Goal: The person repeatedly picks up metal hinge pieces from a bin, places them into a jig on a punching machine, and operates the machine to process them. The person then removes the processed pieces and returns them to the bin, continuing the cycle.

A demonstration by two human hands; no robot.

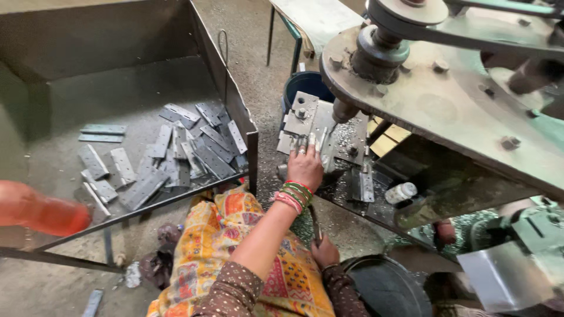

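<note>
Item 1: left hand (305, 166), bangles at the wrist, laid flat on the machine bed (352, 147). Its fingers (309, 142) are spread and pressed down on a grey metal hinge plate (320, 138) that lies directly beneath the fingertips; they press rather than close around it.

Item 2: press spindle (343, 110), just beyond the fingertips and to their right, standing over the plate. Metal filings cover the bed around it.

Item 3: bolted clamp block (301, 113), immediately ahead of the fingers.

Item 4: right hand (324, 252), low and nearer the body, fingers curled closed around a thin dark rod (315, 223) that rises from the fist.

Item 5: loose hinge plate (366, 186), to the right of the left wrist on the bed; a small white bottle (402, 192) lies further right.

Item 6: large metal tray (235, 105), well left of the fingers, holding a heap of grey hinges (188, 149).

Item 7: blue bucket (305, 85), past the clamp block.

Item 8: dark round tub (388, 287), just right of the right hand.

Item 9: orange blurred object (41, 211), far left edge; kind cannot be told.
</note>
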